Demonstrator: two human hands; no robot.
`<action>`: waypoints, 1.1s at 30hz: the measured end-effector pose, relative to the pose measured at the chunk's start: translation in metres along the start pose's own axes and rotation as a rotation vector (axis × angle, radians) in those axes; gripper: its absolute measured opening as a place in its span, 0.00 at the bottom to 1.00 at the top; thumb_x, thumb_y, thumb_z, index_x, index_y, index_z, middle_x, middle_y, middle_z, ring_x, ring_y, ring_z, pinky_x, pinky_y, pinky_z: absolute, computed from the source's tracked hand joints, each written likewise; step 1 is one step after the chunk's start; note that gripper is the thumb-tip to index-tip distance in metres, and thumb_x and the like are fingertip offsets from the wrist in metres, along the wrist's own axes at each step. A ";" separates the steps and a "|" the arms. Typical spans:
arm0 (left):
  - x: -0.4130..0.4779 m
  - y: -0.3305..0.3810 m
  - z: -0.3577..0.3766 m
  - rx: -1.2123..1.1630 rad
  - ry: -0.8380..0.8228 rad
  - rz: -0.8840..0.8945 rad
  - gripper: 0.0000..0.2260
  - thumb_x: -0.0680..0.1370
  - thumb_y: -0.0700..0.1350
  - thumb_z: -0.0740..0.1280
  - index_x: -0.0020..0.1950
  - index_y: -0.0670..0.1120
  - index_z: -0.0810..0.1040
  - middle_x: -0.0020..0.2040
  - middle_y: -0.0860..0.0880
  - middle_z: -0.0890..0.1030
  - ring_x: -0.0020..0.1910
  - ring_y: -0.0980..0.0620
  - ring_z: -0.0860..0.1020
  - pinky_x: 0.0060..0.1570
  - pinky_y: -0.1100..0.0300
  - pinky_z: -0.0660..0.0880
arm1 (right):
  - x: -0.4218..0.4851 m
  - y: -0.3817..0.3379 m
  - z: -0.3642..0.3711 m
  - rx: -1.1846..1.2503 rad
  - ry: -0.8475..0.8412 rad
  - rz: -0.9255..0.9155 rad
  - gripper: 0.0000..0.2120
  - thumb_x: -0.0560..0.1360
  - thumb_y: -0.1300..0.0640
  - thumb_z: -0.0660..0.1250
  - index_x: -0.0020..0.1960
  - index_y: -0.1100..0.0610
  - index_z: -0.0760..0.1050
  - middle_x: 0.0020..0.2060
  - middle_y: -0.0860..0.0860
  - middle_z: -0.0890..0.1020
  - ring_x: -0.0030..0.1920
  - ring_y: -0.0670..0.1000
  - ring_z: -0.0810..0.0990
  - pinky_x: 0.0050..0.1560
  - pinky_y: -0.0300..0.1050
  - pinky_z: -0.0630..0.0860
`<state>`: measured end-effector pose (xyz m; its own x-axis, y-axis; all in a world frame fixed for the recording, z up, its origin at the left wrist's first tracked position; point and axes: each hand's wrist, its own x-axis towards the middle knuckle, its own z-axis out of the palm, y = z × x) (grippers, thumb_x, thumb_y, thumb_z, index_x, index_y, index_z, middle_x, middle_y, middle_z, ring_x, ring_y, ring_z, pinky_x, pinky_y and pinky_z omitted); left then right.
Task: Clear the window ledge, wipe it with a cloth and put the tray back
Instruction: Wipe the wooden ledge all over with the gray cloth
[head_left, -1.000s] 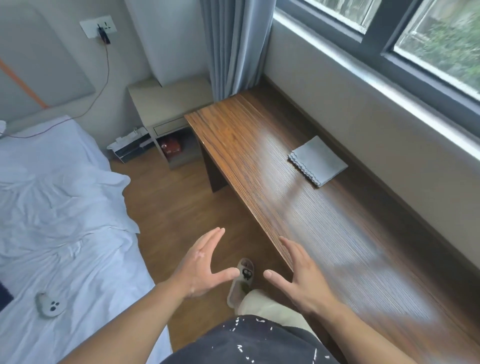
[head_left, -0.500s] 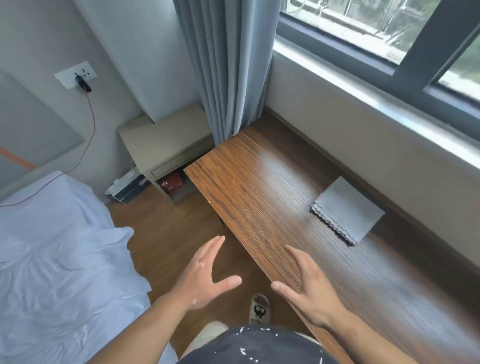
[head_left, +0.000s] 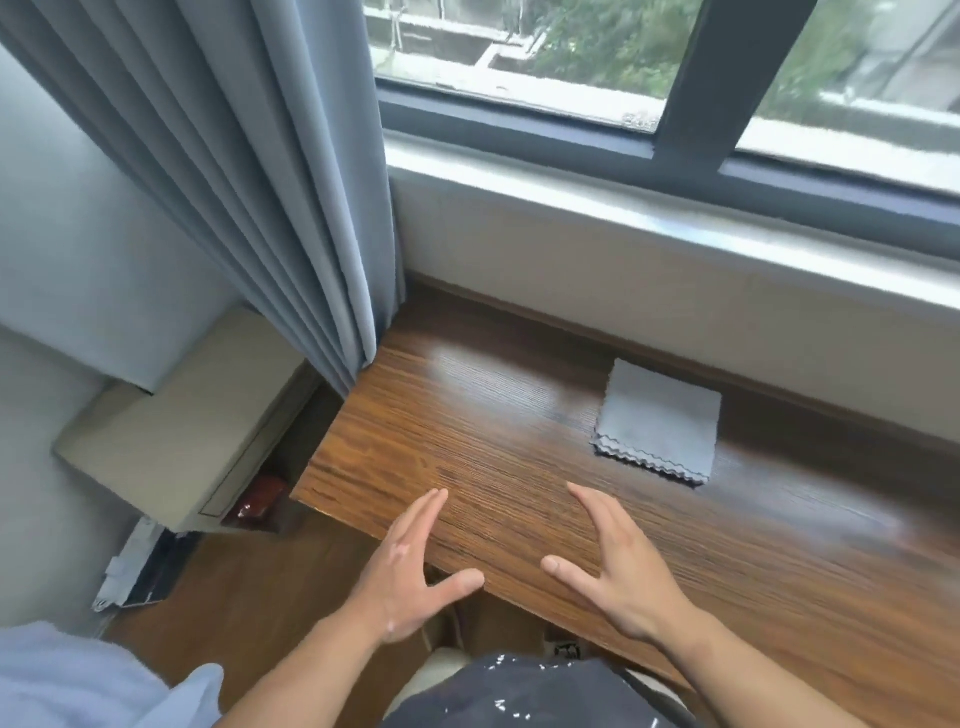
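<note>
Loosely spread left hand (head_left: 402, 577), right hand (head_left: 618, 577) over ledge (head_left: 467, 431); cloth (head_left: 660, 421) beyond.

Bright daylight enters through the dark-framed window (head_left: 691, 140); pale glare streaks the glossy brown wooden ledge (head_left: 498, 384) just below it; wide-angle bowing bends the frame; foliage beyond it is blurred.

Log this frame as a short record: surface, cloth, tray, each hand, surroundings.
surface: wooden ledge below the window
wiper: grey cloth, folded, lying flat on the ledge toward the wall, untouched
tray: not in view
left: left hand open, fingers straight, over the ledge's near edge, holding nothing
right: right hand open, fingers spread, over the ledge, holding nothing
around: curtain at the ledge's left end; bedside cabinet beside it
</note>
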<state>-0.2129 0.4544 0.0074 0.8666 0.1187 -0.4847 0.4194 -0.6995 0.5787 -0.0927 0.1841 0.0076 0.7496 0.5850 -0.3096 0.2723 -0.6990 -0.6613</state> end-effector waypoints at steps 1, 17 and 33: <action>0.007 -0.008 -0.010 0.021 -0.033 0.031 0.50 0.68 0.80 0.57 0.82 0.59 0.45 0.82 0.60 0.48 0.80 0.61 0.48 0.79 0.53 0.54 | 0.001 -0.007 0.005 0.014 0.035 0.043 0.48 0.71 0.20 0.58 0.82 0.44 0.54 0.79 0.43 0.63 0.77 0.42 0.62 0.77 0.45 0.61; 0.091 -0.083 -0.101 0.211 -0.203 0.188 0.54 0.62 0.85 0.51 0.82 0.59 0.47 0.82 0.58 0.50 0.81 0.57 0.50 0.77 0.54 0.53 | 0.004 -0.045 0.078 0.101 0.192 0.458 0.48 0.69 0.18 0.52 0.82 0.43 0.53 0.82 0.44 0.57 0.81 0.45 0.54 0.79 0.50 0.58; 0.208 -0.100 -0.111 0.532 0.061 0.186 0.53 0.65 0.85 0.45 0.81 0.55 0.57 0.83 0.49 0.53 0.82 0.47 0.51 0.79 0.43 0.54 | 0.156 0.117 -0.034 -0.460 0.294 0.400 0.38 0.75 0.26 0.47 0.81 0.41 0.57 0.82 0.54 0.57 0.82 0.58 0.49 0.79 0.66 0.50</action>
<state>-0.0449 0.6270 -0.0782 0.9335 -0.0113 -0.3585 0.0777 -0.9694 0.2328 0.0765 0.1792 -0.0946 0.9613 0.1539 -0.2286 0.1199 -0.9805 -0.1560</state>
